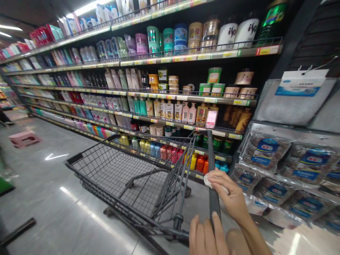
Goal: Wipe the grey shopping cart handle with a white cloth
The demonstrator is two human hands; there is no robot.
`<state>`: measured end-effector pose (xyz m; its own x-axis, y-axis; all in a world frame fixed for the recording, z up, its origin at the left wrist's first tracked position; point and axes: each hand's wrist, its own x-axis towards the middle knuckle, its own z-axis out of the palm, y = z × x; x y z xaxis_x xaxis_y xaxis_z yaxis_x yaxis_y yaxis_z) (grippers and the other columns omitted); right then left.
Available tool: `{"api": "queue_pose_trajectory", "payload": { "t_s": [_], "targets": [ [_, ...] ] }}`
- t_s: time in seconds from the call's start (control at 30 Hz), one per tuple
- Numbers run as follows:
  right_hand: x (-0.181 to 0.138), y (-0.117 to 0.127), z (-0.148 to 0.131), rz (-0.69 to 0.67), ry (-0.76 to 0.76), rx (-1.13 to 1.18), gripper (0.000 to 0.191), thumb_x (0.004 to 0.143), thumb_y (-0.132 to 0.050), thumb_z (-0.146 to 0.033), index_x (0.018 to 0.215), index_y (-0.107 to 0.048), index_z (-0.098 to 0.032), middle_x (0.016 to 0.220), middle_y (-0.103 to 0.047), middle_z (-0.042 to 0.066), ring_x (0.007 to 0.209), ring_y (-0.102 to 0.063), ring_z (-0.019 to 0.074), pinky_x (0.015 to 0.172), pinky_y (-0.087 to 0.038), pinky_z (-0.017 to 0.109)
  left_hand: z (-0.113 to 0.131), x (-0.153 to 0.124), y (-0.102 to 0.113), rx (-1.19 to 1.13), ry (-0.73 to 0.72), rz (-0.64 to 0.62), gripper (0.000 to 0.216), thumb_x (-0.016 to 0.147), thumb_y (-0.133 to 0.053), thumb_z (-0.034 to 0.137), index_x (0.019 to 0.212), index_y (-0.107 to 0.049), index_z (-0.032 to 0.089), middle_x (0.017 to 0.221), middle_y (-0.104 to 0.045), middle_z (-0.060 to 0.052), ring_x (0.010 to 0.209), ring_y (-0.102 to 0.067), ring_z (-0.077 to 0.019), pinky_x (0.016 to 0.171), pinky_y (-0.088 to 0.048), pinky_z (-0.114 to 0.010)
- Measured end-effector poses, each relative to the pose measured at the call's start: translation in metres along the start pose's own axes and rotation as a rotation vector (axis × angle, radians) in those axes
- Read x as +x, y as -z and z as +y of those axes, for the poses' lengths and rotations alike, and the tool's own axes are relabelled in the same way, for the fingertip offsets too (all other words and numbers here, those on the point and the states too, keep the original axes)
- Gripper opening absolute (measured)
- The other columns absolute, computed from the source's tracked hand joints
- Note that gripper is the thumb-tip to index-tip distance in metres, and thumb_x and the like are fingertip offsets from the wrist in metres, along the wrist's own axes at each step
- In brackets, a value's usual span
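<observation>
A dark wire shopping cart (114, 177) stands in the aisle, its basket bare and its front pointing left. Its grey handle (210, 152) runs up and down in view at the right. My right hand (230, 193) is closed around the middle of the handle, and a crumpled white tissue-like piece (207, 180) sticks out from under its fingers. Lower down, my left hand (205, 235) curls its fingers over the near end of the handle. The frame's bottom edge cuts off part of this hand.
Long shelves (148, 92) of bottles and jars run along the cart's far side. Packaged scrubbers (268, 148) and grey cleaning cloths (294, 102) hang at the right. A pink stool (24, 139) stands on the grey floor (47, 184) at left, near a green object (5, 184).
</observation>
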<state>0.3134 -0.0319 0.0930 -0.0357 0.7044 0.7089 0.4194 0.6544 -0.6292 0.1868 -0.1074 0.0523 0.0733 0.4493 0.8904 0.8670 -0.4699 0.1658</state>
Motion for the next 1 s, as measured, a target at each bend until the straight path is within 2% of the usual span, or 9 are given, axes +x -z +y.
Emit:
{"api": "queue_pose_trajectory", "payload": {
  "t_s": [0.07,0.13,0.27,0.4,0.5,0.6,0.7,0.83,1.0],
  "targets": [
    [0.006,0.006,0.011,0.011,-0.035,0.005,0.016,0.087,-0.056,-0.022,0.091,-0.071,-0.024,0.095,-0.069,0.006,0.094,-0.064,0.0194,0.09,-0.05,0.041,-0.01,0.01,0.008,-0.1,-0.144,-0.024,0.044,0.091,-0.032,0.043,0.1,-0.063,0.014,0.079,-0.069,-0.013,0.077,-0.064,-0.0233,0.072,-0.051,-0.04],
    [0.009,0.012,0.017,0.018,-0.068,0.016,0.016,0.087,-0.056,-0.024,0.091,-0.072,-0.023,0.096,-0.069,0.006,0.095,-0.064,0.0193,0.084,-0.053,0.036,-0.034,0.022,0.022,-0.191,-0.337,-0.165,0.04,0.093,-0.032,0.039,0.108,-0.06,0.016,0.094,-0.07,-0.011,0.092,-0.063,-0.0206,0.086,-0.049,-0.039],
    [0.004,0.023,0.01,0.023,-0.113,0.0,0.017,0.087,-0.055,-0.025,0.09,-0.072,-0.022,0.095,-0.069,0.007,0.093,-0.065,0.0189,0.083,-0.053,0.035,-0.099,0.037,0.046,-0.212,-0.364,-0.339,0.037,0.087,-0.039,0.023,0.121,-0.051,0.014,0.106,-0.066,-0.01,0.107,-0.058,-0.0216,0.103,-0.037,-0.047],
    [-0.015,0.032,-0.015,-0.008,-0.114,-0.038,0.016,0.087,-0.057,-0.023,0.089,-0.072,-0.024,0.093,-0.07,0.005,0.092,-0.065,0.0193,0.095,-0.048,0.042,-0.154,0.035,0.05,-0.1,-0.336,-0.626,0.04,0.085,-0.05,0.031,0.123,-0.05,0.02,0.109,-0.065,-0.008,0.101,-0.059,-0.0211,0.091,-0.047,-0.036],
    [-0.031,0.038,-0.032,-0.024,-0.094,-0.042,0.015,0.085,-0.058,-0.021,0.089,-0.072,-0.025,0.093,-0.07,0.004,0.092,-0.066,0.0192,0.097,-0.047,0.043,-0.186,0.037,0.048,-0.049,-0.333,-0.805,0.03,0.082,-0.056,0.035,0.109,-0.058,0.022,0.094,-0.067,-0.004,0.085,-0.062,-0.0194,0.08,-0.048,-0.032],
    [-0.039,0.039,-0.039,-0.017,-0.06,-0.042,0.016,0.085,-0.058,-0.019,0.09,-0.071,-0.026,0.092,-0.07,0.004,0.092,-0.066,0.0186,0.097,-0.048,0.043,-0.211,0.043,0.043,-0.004,-0.286,-0.926,0.019,0.084,-0.054,0.038,0.079,-0.061,0.02,0.072,-0.064,-0.001,0.068,-0.06,-0.0169,0.063,-0.044,-0.026],
    [-0.035,0.036,-0.036,0.003,-0.045,-0.052,0.017,0.086,-0.056,-0.019,0.091,-0.071,-0.026,0.091,-0.07,0.004,0.09,-0.066,0.0185,0.099,-0.045,0.047,-0.222,0.046,0.036,0.052,-0.265,-1.072,0.023,0.083,-0.054,0.037,0.069,-0.056,0.019,0.066,-0.062,-0.001,0.064,-0.06,-0.0165,0.059,-0.041,-0.024],
    [-0.025,0.033,-0.026,0.006,-0.084,-0.04,0.017,0.087,-0.055,-0.022,0.09,-0.071,-0.026,0.089,-0.07,0.004,0.09,-0.065,0.0193,0.103,-0.039,0.05,-0.219,0.046,0.028,0.172,-0.23,-1.239,0.014,0.083,-0.052,0.03,0.077,-0.057,0.018,0.075,-0.066,-0.004,0.074,-0.063,-0.0196,0.066,-0.043,-0.027],
    [-0.022,0.033,-0.016,0.027,-0.111,-0.003,0.016,0.087,-0.056,-0.023,0.089,-0.071,-0.027,0.089,-0.069,0.004,0.09,-0.064,0.0191,0.103,-0.04,0.048,-0.203,0.052,0.027,0.27,-0.203,-1.351,0.015,0.086,-0.047,0.026,0.09,-0.059,0.018,0.089,-0.069,-0.007,0.086,-0.064,-0.0232,0.074,-0.046,-0.032]
  ]
}}
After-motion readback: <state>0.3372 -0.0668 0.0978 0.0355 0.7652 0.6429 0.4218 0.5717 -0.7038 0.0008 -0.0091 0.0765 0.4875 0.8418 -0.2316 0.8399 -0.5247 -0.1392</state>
